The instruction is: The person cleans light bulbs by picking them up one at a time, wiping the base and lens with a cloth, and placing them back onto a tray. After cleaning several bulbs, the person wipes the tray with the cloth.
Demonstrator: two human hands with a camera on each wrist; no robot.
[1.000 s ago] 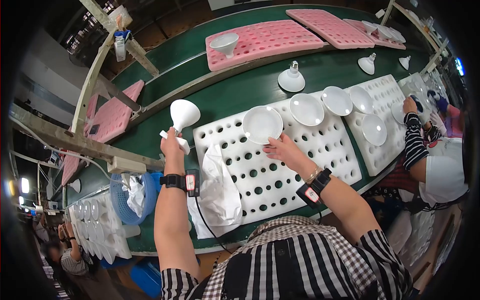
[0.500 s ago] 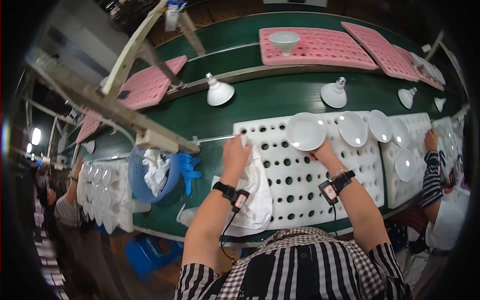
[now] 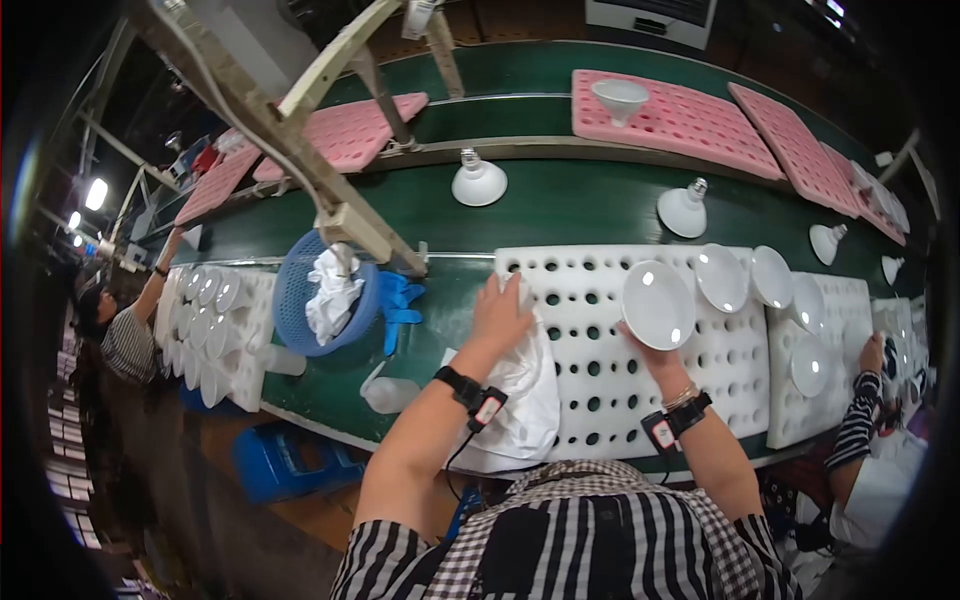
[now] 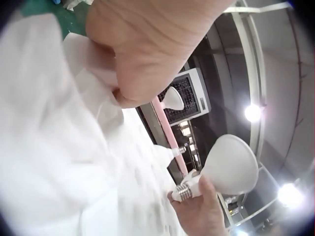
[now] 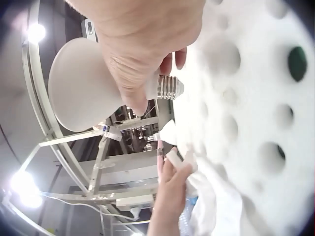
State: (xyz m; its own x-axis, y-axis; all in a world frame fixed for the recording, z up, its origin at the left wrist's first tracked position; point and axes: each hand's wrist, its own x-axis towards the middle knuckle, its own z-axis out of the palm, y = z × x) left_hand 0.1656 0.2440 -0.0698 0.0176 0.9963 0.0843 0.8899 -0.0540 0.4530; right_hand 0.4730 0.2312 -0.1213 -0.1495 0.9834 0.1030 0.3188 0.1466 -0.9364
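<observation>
My right hand [image 3: 657, 360] holds a white reflector bulb [image 3: 658, 303] by its neck, its round face turned up over the white foam tray [image 3: 640, 415]. In the right wrist view the bulb's threaded metal cap [image 5: 170, 87] sticks out past my fingers. My left hand [image 3: 503, 315] grips a small white block [image 5: 173, 157] at the tray's left edge, over a crumpled white cloth [image 3: 525, 405]. Part of the block is hidden by my palm in the left wrist view. More bulbs [image 3: 720, 278] stand face up along the tray's far right side.
On the green belt, a bulb [image 3: 480, 185] rests face down beyond the tray. Pink foam trays [image 3: 680, 125] lie on the raised shelf behind. To the left are a blue basket [image 3: 295, 285], blue gloves [image 3: 400, 310] and a bottle [image 3: 390, 394]. Other people work at both sides.
The bulb from my left hand now stands on the belt, and that hand has come down to the cloth with the white block. My right hand has taken the tray bulb by its neck.
</observation>
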